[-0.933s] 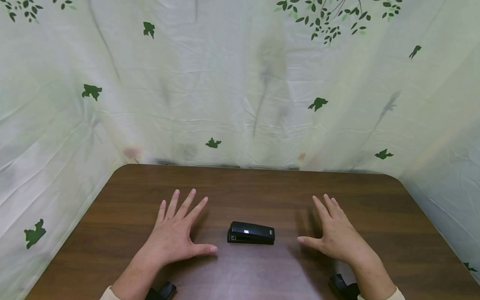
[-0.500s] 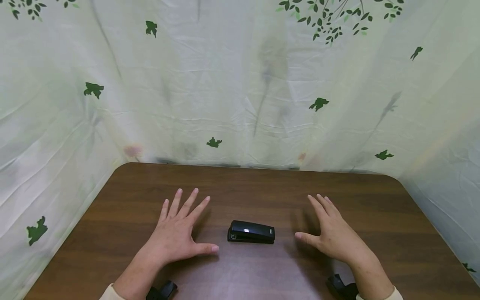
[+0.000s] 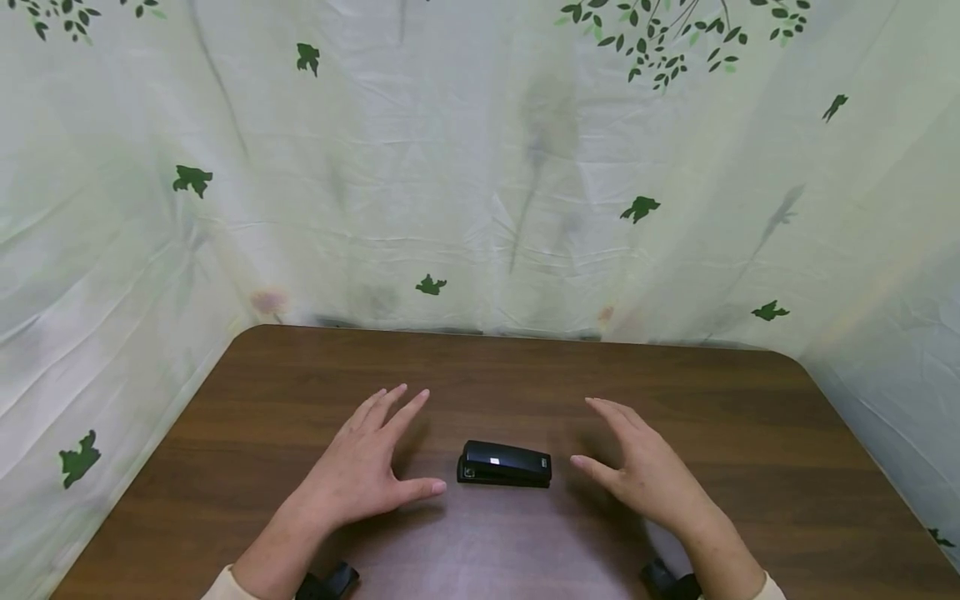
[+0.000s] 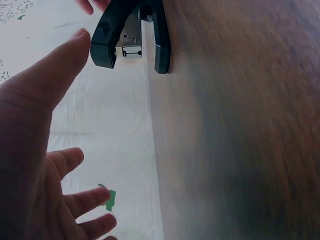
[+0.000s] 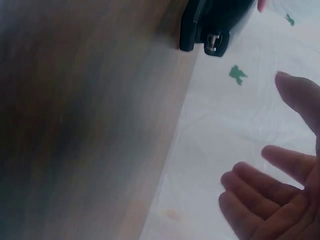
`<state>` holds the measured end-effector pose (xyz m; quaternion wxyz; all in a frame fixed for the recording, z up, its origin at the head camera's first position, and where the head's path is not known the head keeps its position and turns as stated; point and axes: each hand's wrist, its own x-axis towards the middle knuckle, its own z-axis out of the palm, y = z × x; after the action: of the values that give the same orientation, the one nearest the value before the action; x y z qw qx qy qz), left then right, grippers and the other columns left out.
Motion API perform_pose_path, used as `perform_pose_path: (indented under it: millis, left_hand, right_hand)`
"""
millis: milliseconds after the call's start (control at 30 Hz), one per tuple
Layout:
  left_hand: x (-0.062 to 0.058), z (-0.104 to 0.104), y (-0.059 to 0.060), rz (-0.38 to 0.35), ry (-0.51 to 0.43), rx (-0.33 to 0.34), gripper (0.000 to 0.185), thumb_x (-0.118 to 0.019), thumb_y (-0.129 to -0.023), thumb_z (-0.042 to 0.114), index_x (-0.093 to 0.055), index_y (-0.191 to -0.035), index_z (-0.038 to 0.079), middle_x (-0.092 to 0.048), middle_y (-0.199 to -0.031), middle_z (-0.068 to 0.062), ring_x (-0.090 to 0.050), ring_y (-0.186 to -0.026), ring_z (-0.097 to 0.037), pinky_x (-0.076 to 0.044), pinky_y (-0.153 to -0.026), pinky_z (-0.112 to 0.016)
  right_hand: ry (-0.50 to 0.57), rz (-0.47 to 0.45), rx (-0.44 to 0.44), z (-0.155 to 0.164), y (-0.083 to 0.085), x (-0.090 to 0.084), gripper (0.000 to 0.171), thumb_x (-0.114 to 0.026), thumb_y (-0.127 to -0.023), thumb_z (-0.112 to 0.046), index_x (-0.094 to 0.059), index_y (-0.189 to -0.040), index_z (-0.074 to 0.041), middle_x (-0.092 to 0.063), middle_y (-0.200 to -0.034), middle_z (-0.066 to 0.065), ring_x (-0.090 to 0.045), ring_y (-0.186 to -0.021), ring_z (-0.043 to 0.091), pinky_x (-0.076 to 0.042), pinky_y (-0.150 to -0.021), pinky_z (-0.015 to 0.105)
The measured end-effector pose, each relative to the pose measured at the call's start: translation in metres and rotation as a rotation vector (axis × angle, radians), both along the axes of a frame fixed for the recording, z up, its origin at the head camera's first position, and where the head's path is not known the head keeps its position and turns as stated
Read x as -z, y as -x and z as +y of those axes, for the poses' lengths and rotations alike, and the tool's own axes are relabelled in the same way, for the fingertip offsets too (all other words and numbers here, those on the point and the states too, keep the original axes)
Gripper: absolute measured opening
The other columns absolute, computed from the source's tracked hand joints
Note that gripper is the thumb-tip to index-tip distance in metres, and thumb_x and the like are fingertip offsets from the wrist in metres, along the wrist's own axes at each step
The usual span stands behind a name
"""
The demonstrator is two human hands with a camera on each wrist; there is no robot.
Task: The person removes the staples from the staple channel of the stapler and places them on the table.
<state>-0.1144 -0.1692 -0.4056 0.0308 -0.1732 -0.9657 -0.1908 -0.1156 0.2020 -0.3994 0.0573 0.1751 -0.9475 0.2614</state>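
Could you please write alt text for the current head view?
A black stapler sits on a brown wood-grained table between a person's left hand and right hand, neither touching it. Behind the table hangs pale cloth with green leaf prints.

Illegible markings (image 3: pixel 544 462) on the stapler (image 3: pixel 507 467)
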Motion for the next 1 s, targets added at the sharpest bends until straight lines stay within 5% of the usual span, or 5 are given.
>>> perform_pose_path:
  millis: [333, 533, 700, 1000]
  left_hand:
    - [-0.001, 0.004, 0.003, -0.061, -0.136, 0.051, 0.081, -0.080, -0.083, 0.055, -0.048, -0.151, 0.025, -0.062, -0.129, 0.002, -0.057, -0.117, -0.018, -0.051, -0.097, -0.044]
    - [0.003, 0.007, 0.005, -0.117, -0.228, 0.094, 0.067, -0.080, -0.086, 0.048, -0.057, -0.144, 0.022, -0.063, -0.116, 0.005, -0.057, -0.099, -0.015, -0.051, -0.081, -0.030]
    - [0.009, 0.014, 0.009, -0.197, -0.308, 0.115, 0.066, -0.078, -0.087, 0.051, -0.058, -0.142, 0.022, -0.063, -0.115, 0.003, -0.056, -0.094, -0.014, -0.048, -0.074, -0.025]
    - [0.018, 0.029, 0.016, -0.286, -0.390, 0.107, 0.069, -0.083, -0.082, 0.051, -0.060, -0.141, 0.022, -0.061, -0.127, 0.004, -0.057, -0.102, -0.014, -0.051, -0.083, -0.029]
  right_hand:
    - [0.054, 0.080, -0.059, -0.012, -0.003, -0.001, 0.050, -0.084, -0.086, -0.029, -0.067, -0.131, -0.017, -0.071, -0.125, -0.001, -0.069, -0.112, 0.019, -0.057, -0.090, 0.042]
    - [0.064, -0.006, -0.099, -0.019, -0.002, -0.004, 0.040, -0.081, -0.088, -0.030, -0.071, -0.125, -0.019, -0.073, -0.121, -0.005, -0.070, -0.111, 0.017, -0.057, -0.091, 0.042]
    - [0.092, -0.107, -0.138, -0.025, -0.001, -0.008, 0.036, -0.078, -0.091, -0.034, -0.071, -0.123, -0.019, -0.073, -0.121, -0.002, -0.070, -0.112, 0.021, -0.057, -0.093, 0.046]
    - [0.145, -0.159, -0.197, -0.043, 0.002, -0.017, 0.037, -0.078, -0.091, -0.035, -0.070, -0.124, -0.021, -0.072, -0.124, -0.002, -0.069, -0.113, 0.024, -0.056, -0.095, 0.048]
